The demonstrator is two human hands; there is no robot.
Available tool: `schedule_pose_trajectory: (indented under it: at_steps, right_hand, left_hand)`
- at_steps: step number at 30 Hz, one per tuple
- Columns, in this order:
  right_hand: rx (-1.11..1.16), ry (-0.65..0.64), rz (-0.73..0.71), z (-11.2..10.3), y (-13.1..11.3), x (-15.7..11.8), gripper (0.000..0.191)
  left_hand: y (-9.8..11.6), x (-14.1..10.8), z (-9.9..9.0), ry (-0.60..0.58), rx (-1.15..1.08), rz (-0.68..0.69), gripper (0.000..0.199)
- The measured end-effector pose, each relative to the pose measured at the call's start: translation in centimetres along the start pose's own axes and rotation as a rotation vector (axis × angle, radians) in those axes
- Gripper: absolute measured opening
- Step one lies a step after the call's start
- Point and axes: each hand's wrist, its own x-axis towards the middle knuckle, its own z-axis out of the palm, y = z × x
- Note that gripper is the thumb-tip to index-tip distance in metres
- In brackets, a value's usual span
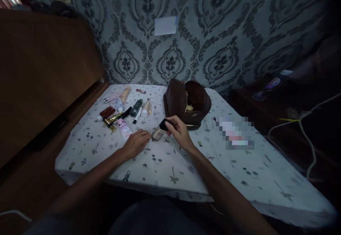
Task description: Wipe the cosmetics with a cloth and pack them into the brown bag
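My right hand (pixel 178 131) holds a small bottle (pixel 159 132) with a black cap and beige contents, tilted over the patterned white cloth. Just left of the bottle, my left hand (pixel 137 142) rests on the cloth with its fingers curled together; whether anything is inside them is hidden. Beyond my right hand stands an open brown bag (pixel 176 98), a pale round item showing inside. A pink and white tube (pixel 124 129) lies beside my left hand. Farther back are a dark green bottle (pixel 136 108), a cream tube (pixel 145 108) and a brown item (pixel 107 112).
The cloth-covered table (pixel 170 178) meets a patterned wall. More tubes, including a peach one (pixel 125 94), lie at its back left. A wooden cabinet (pixel 48 78) borders the left. At the right are a blurred-out flat item (pixel 234 132) and a white cable (pixel 306 132).
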Motion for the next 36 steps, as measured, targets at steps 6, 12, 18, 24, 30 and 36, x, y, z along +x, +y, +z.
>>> schedule_pose_trajectory:
  at_steps: [6, 12, 18, 24, 30, 36]
  right_hand:
    - [-0.056, -0.035, -0.028, -0.3, -0.4, -0.2, 0.038]
    - [0.056, -0.086, 0.048, -0.1, -0.3, -0.2, 0.046]
    - [0.164, -0.094, 0.076, -0.1, -0.1, -0.3, 0.054]
    - [0.228, -0.132, 0.117, -0.5, 0.4, 0.0, 0.051]
    - [0.224, -0.127, 0.108, -0.1, 0.2, 0.0, 0.045]
    - [0.272, -0.090, 0.115, 0.0, -0.1, -0.2, 0.036]
  left_hand:
    - [-0.2, 0.2, -0.4, 0.020, -0.037, -0.038, 0.021]
    - [2.7, 3.0, -2.4, 0.238, -0.191, -0.032, 0.014]
    - [4.5, 5.1, -2.1, 0.250, -0.025, 0.126, 0.017]
    - [1.5, 2.9, -0.4, 0.059, 0.010, 0.012, 0.017]
    - [-0.7, 1.4, 0.2, -0.007, -0.044, -0.079, 0.016]
    - [0.3, 2.3, -0.9, 0.084, -0.160, -0.119, 0.010]
